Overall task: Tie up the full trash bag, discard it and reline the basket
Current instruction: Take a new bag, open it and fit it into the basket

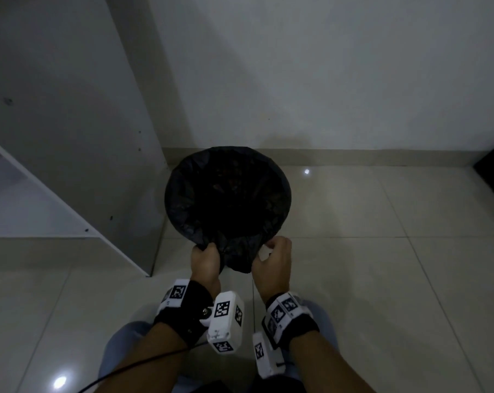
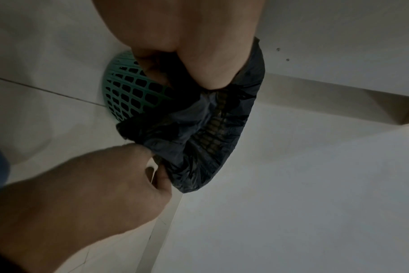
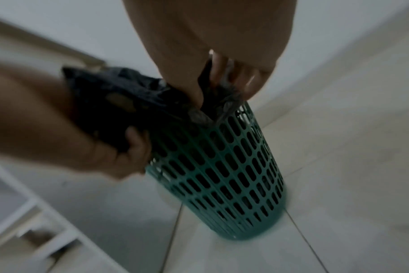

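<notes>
Bag (image 1: 228, 194), black, sits in the green basket (image 3: 222, 173) on the tiled floor (image 1: 381, 265) beside the cabinet (image 1: 70, 123), its edge folded over the rim. Left hand (image 1: 204, 260) clenches the near edge; right hand (image 1: 274, 258) pinches it alongside. Contents look dark, hard to make out.
</notes>
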Available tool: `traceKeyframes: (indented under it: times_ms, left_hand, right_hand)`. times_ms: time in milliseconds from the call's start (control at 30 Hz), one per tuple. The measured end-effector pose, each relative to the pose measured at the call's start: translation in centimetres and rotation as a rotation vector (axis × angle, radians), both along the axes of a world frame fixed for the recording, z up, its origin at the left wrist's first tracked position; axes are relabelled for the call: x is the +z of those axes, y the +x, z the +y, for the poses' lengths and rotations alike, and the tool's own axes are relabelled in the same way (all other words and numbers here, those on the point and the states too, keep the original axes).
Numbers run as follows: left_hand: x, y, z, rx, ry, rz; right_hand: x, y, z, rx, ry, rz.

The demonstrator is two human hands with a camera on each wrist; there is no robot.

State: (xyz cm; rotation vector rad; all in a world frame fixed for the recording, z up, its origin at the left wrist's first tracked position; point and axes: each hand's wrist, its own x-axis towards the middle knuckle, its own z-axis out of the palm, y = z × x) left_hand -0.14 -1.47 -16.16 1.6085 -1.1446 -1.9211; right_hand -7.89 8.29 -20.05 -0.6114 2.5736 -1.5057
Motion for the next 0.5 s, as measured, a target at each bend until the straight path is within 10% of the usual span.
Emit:
traceKeyframes:
  times_ms: [267,500]
  left_hand:
    - [1.3,-0.5,1.4,-0.165,0.292,0.138]
    - [2.4,-0.3,0.2,-0.349,0.409,0.054]
  right_hand:
    - [0.4,3.8,1.9,0.477,0.059,-0.023]
    - [0.5,2.7,1.3,0.462,-0.020,0.060]
